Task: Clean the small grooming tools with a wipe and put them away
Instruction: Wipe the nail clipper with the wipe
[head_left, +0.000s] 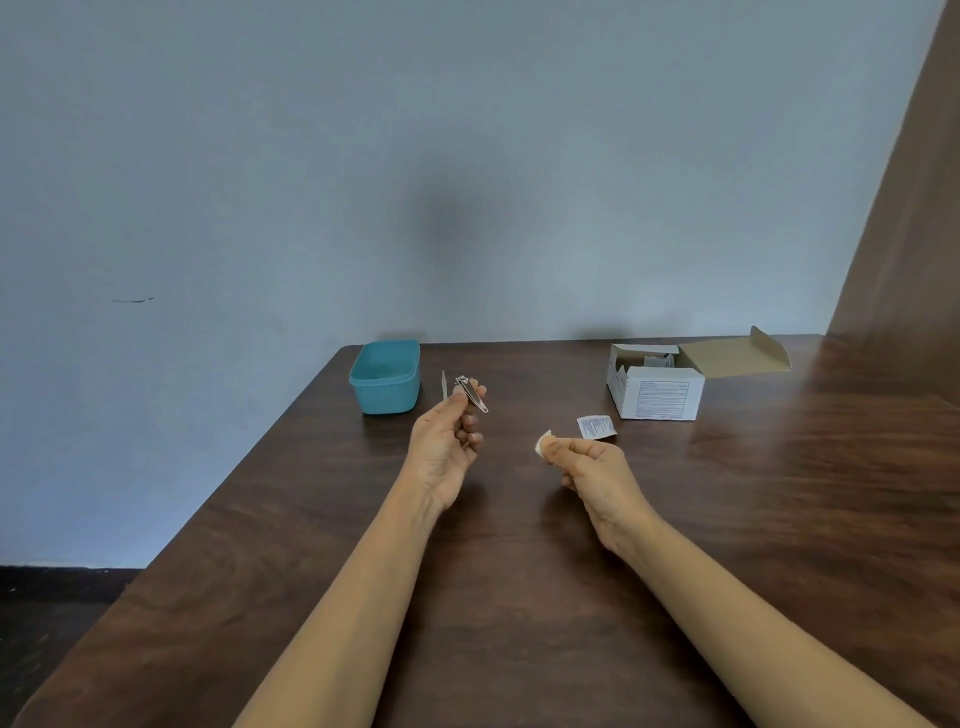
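My left hand (447, 447) pinches a metal nail clipper (471, 394) between thumb and forefinger, raised above the table. A thin metal tool (444, 385), perhaps tweezers or a file, lies on the table just left of the clipper, beside the teal container. My right hand (587, 462) pinches a small folded white wipe (543, 443), held a short way right of the left hand. The wipe and the clipper are apart.
An open teal plastic container (385, 391) stands at the table's far left. An open white cardboard box (655, 392) holding sachets stands at the far right, its flap folded back. A torn wipe sachet (595, 426) lies in front of it. The brown wooden table (519, 597) meets the wall.
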